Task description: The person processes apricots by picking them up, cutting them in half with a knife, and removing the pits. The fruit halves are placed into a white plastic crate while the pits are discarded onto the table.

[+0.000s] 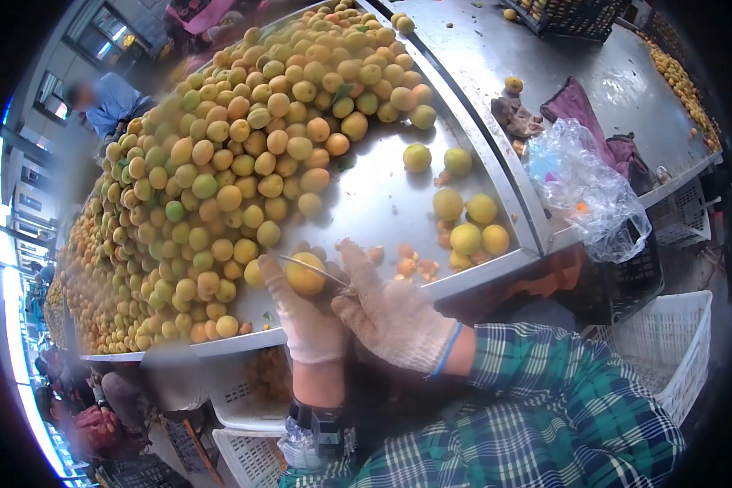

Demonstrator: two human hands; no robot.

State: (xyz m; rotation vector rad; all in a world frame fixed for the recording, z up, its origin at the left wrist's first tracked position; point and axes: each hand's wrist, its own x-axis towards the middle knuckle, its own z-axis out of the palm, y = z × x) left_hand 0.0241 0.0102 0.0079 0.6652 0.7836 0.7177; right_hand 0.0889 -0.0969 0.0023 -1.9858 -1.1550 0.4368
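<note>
Near the front edge of the metal table, my gloved left hand (307,319) is closed around a yellow-orange apricot (304,281). In my gloved right hand (397,315) is a thin knife (311,269); its narrow blade lies across the top of the apricot. The knife's handle is hidden in my fingers. Just beyond my hands, orange fruit pieces (407,264) lie on the metal. A big heap of whole apricots (236,154) covers the table to the left and ahead. Several loose apricots (465,238) sit to the right.
A raised metal rim (484,272) borders the table. Beyond it on the right lie a crumpled clear plastic bag (586,187) and purple cloth (577,110). White plastic crates (683,325) stand below the edge. A black crate (573,20) is at the back; a person in blue (115,102) is at far left.
</note>
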